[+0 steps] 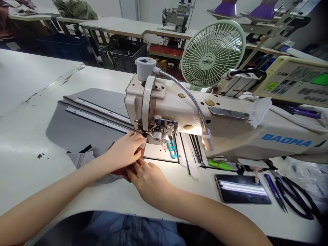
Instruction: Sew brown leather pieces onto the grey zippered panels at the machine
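Fingers (139, 140) of the left hand (125, 150) curl narrow, tips pressed down on a small dark red fabric piece (122, 172) right at the needle area of the cream-white metal sewing machine (179, 112). Right hand (150, 179) lies flat just behind, fingers pinning the same piece to the white smooth tabletop (23, 136); neither hand grips, both press. Most of the red piece is hidden under the hands.

Doing this well likely means keeping fingertips beside the needle, never under it, and feeding evenly with light downward pressure.

Grey flat fabric panel (77, 133) with long pale strips lies left of the machine head. Bendy silver gooseneck lamp (194, 106) shines bright on the plate. Glossy black phone (242, 188) and black-handled scissors (297, 198) sit to the right; pale green round plastic fan (212, 54) stands behind.
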A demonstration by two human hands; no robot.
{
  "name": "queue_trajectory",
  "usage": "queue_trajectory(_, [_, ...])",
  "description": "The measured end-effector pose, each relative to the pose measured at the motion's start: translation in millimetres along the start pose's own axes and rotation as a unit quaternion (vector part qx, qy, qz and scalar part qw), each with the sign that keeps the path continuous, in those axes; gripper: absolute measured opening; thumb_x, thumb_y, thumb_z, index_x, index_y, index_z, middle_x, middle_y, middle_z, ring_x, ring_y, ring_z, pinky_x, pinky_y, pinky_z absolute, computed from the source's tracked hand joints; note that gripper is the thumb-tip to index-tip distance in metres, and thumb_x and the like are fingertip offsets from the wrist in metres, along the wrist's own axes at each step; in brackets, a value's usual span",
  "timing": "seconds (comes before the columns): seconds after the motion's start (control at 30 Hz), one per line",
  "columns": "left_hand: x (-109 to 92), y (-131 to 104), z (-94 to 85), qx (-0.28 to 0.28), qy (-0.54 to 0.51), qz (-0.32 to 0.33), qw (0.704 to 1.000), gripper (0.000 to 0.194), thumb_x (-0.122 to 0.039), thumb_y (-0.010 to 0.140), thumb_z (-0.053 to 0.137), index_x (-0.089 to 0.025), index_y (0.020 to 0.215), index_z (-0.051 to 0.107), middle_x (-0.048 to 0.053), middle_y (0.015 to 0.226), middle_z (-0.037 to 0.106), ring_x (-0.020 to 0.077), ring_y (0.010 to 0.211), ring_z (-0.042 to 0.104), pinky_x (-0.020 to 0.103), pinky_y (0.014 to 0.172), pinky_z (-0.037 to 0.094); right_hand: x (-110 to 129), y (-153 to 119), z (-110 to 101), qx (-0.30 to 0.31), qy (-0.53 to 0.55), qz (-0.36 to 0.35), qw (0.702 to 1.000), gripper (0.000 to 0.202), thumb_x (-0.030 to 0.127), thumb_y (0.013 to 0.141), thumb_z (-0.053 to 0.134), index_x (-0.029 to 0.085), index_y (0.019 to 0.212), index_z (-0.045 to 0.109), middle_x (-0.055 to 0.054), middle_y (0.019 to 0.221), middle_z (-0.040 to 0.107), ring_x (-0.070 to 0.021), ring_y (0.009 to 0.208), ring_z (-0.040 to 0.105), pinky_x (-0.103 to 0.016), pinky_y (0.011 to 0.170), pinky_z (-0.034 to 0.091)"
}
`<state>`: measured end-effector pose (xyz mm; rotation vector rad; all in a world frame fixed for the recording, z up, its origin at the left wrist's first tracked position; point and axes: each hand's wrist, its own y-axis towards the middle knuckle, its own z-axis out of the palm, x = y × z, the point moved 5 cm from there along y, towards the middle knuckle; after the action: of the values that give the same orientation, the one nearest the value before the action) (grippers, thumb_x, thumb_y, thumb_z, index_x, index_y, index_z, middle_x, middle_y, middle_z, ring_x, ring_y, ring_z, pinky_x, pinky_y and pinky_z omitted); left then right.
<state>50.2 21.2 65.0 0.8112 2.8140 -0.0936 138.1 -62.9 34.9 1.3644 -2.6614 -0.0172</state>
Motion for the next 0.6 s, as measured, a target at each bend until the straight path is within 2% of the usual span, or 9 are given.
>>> queue_trajectory(0.1, [-6, -7, 0.2, 0.003, 0.000, 0.011, 1.000, 0.021, -0.013, 0.089, 0.046, -0.019, 0.084, 0.065, 0.005, 0.087, 0.063, 0.0215, 0.088, 0.055, 0.035, 0.080, 0.045, 1, -1, -2, -0.002, -0.018, -0.012, 1.000, 0.032, 0.021, 0.097, 0.045, 0.009, 0.125, 0.054, -0.022, 0.129, 0.058, -0.0297, 0.121, 0.051, -0.035, 0.074, 0.050])
queue_trajectory(0.23, [-12, -8, 3.7, 0.002, 0.041, 0.034, 0.999, 0.024, -0.011, 0.090, 0.045, -0.017, 0.076, 0.064, 0.006, 0.081, 0.061, 0.0201, 0.082, 0.054, 0.034, 0.076, 0.044, -2, -1, -3, 0.002, -0.014, -0.017, 1.000, 0.028, 0.021, 0.097, 0.046, 0.012, 0.121, 0.057, -0.019, 0.123, 0.062, -0.0290, 0.115, 0.054, -0.034, 0.067, 0.048])
queue_trajectory(0.4, [-8, 3, 7.8, 0.006, 0.073, 0.012, 0.997, 0.022, -0.012, 0.090, 0.046, -0.015, 0.076, 0.063, 0.007, 0.082, 0.061, 0.0211, 0.084, 0.054, 0.032, 0.073, 0.043, -16, 4, -4, -0.005, -0.008, -0.012, 1.000, 0.026, 0.021, 0.097, 0.045, 0.015, 0.117, 0.060, -0.014, 0.115, 0.065, -0.0271, 0.110, 0.055, -0.034, 0.068, 0.044])
queue_trajectory(0.6, [-7, 17, 2.9, 0.013, 0.081, 0.019, 0.996, 0.020, -0.011, 0.090, 0.044, -0.014, 0.084, 0.063, 0.008, 0.087, 0.065, 0.0205, 0.086, 0.056, 0.034, 0.081, 0.043, -34, 9, -4, -0.022, 0.016, -0.001, 1.000, 0.023, 0.019, 0.096, 0.047, 0.020, 0.111, 0.064, -0.009, 0.106, 0.066, -0.0219, 0.098, 0.056, -0.033, 0.070, 0.040])
